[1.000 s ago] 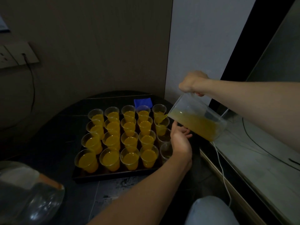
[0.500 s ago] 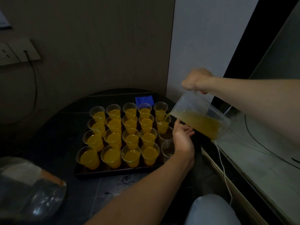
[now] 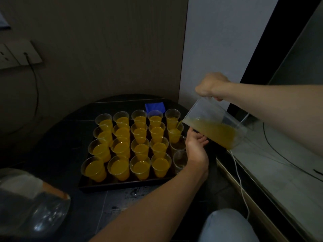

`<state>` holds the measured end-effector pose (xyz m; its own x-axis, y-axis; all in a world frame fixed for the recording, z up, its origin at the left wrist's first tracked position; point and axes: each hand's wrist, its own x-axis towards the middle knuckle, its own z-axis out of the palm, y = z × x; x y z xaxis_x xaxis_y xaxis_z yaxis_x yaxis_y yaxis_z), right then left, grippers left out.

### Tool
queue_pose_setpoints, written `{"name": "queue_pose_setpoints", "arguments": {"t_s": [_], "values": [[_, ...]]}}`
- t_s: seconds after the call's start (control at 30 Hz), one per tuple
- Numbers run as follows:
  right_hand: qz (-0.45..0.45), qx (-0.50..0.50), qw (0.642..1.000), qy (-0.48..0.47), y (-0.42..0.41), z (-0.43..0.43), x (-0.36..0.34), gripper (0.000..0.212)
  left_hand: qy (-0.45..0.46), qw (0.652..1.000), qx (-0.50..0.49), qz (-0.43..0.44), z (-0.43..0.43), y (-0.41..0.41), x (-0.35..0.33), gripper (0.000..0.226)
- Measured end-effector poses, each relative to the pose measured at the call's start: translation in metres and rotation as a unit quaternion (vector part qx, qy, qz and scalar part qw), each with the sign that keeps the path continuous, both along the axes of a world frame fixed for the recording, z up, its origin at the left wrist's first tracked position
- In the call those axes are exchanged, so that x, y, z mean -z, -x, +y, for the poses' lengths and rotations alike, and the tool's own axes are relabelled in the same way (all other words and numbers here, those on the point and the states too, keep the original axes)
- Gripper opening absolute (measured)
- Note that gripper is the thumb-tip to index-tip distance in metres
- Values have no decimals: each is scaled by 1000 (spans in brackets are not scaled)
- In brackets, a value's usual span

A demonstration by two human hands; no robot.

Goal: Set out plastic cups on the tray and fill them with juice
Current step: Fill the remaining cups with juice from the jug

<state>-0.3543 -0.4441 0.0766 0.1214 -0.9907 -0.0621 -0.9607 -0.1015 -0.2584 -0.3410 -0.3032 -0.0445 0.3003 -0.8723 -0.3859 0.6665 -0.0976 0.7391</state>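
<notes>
At the near left edge of the dark desk [image 3: 57,154] stands a blurred clear glass jar [image 3: 33,205]. Toward the desk's middle sits the flat black tray [image 3: 122,186], packed with clear plastic cups [image 3: 120,167] in four rows of five. Eighteen of them hold orange juice [image 3: 140,167]. A flat blue square [image 3: 155,107] lies just behind the tray, toward the desk's far edge.

Your left grip [image 3: 196,147] is at the tray's right edge, just beside the two empty cups [image 3: 180,160] nearest you in the right-hand column. Its fingers are loosely curled and point away from you. Whether it holds a cup or only rests beside one cannot be told.

Your right grip [image 3: 211,86] is closed tight on the upper end of the clear plastic jug [image 3: 209,117], which hangs tilted, spout down, over the desk's right edge and is partly full of juice. A thin stream falls from the spout into the second cup from the far end [image 3: 174,135] of that right-hand column.
</notes>
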Motion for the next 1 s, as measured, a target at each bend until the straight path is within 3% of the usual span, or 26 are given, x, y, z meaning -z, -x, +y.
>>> {"name": "queue_pose_setpoints", "arguments": {"t_s": [0.73,1.0], "values": [[-71,-22,997,-1,41,36,-5,17,31,999,-25,8,36,11,-6,42],[-36,-32,999,19,46,54,-5,24,28,999,-28,23,57,21,-5,40]]}}
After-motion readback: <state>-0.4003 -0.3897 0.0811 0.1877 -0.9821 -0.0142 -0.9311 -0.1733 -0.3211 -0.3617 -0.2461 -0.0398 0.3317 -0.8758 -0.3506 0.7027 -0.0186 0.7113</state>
